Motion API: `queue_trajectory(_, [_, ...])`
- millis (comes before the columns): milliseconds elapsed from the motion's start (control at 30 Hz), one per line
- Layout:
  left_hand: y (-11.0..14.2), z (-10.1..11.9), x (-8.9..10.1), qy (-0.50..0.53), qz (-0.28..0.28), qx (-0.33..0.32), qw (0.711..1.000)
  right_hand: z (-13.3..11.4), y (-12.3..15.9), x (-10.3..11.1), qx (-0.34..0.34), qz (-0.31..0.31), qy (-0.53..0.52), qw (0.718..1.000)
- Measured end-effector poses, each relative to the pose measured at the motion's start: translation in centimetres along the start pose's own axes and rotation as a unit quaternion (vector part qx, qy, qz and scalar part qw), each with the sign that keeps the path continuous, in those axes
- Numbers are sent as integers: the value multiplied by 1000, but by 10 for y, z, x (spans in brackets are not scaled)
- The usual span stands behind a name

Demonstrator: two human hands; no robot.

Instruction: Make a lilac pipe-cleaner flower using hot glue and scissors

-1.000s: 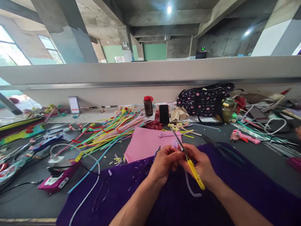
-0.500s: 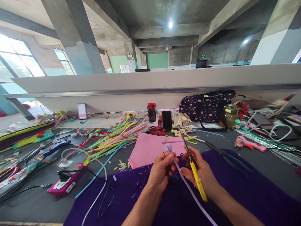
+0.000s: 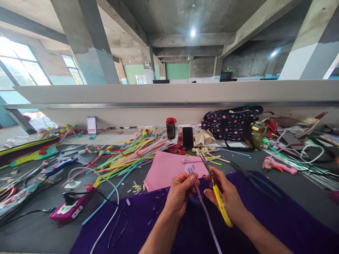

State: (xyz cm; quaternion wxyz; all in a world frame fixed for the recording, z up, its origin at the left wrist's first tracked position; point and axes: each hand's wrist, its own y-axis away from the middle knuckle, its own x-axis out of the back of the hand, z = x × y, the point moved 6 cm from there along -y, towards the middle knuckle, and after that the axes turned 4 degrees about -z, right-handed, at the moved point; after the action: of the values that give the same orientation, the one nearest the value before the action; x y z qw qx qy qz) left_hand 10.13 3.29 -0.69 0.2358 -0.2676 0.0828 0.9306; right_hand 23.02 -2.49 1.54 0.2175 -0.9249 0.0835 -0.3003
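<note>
My left hand (image 3: 179,192) pinches a lilac pipe-cleaner flower (image 3: 190,169) just under its rounded head. From that pinch a long lilac pipe-cleaner stem (image 3: 207,215) hangs down toward the lower edge of the view. In my right hand (image 3: 225,190) is a pair of scissors with yellow handles (image 3: 221,206), the blades pointing up and away. The right fingers are apart from the flower. Beyond both hands, a pink sheet (image 3: 165,169) lies on the table, with another small lilac flower (image 3: 184,161) on it.
A purple cloth (image 3: 143,225) covers the near table. Left are a bundle of colourful pipe cleaners (image 3: 132,153) and a magenta power strip (image 3: 74,208). Behind stand a bottle (image 3: 171,128), phone (image 3: 188,138) and dark bag (image 3: 227,123). A pink glue gun (image 3: 278,165) lies right.
My hands were together at the flower and have moved apart, the right one drawing back with the scissors. The long stem now hangs straighter below my left hand. The view tilted up slightly.
</note>
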Motion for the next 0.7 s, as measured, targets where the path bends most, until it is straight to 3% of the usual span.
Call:
queue_trajectory(367, [-1,1,3,-39,5,-28,999,2,1,-1,11,-5,3,1000])
queue_trajectory(700, [-2,3,3,-61,-1,-42,997,22,-1,-10,-18,-47,-107,993])
